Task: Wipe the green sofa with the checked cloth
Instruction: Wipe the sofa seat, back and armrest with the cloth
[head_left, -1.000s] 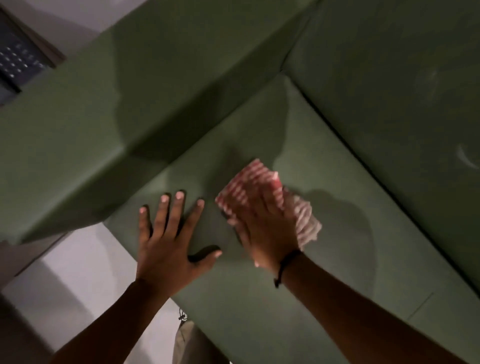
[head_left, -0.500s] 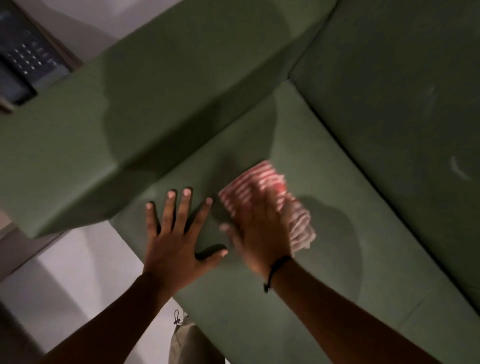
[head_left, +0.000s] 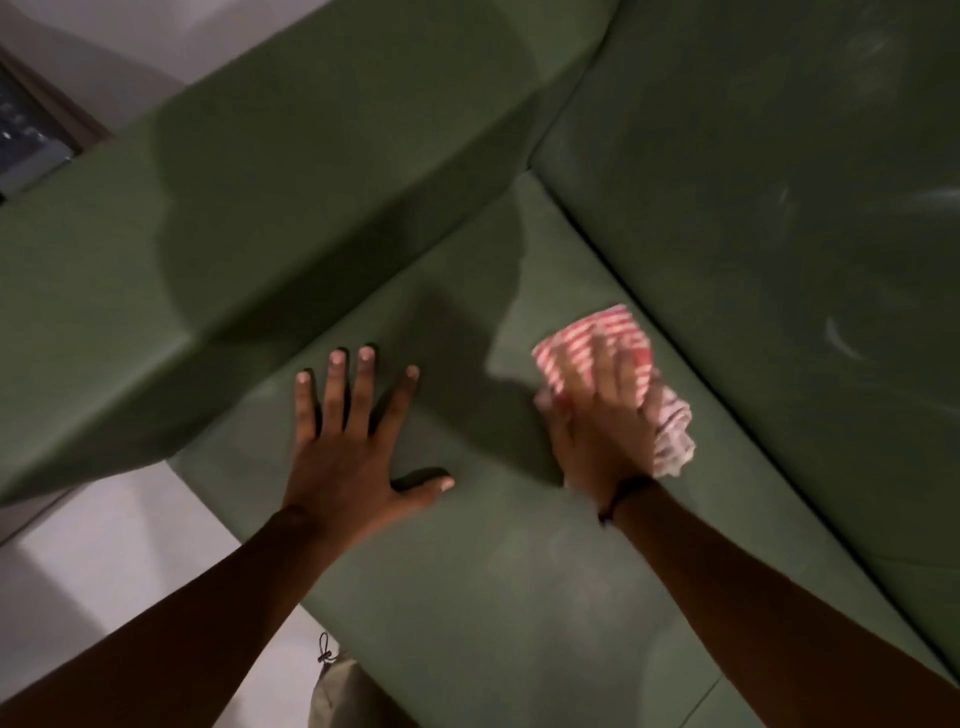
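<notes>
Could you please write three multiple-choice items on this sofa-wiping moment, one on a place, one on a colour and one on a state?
1. Where does the checked cloth lie?
A. on the floor
B. on the seat cushion, near the backrest
C. draped over the armrest

2. What colours is the cloth?
A. red and white
B. blue and yellow
C. plain black

3. How is the left hand placed?
A. clenched in a fist
B. gripping the cloth
C. flat on the seat, fingers spread

Answers:
1 B: the cloth sits on the seat of the green sofa, under the right hand, close to the seam with the backrest.
2 A: red and white bands show around the fingers.
3 C: the palm lies down, all fingers apart, well clear of the cloth.
</notes>
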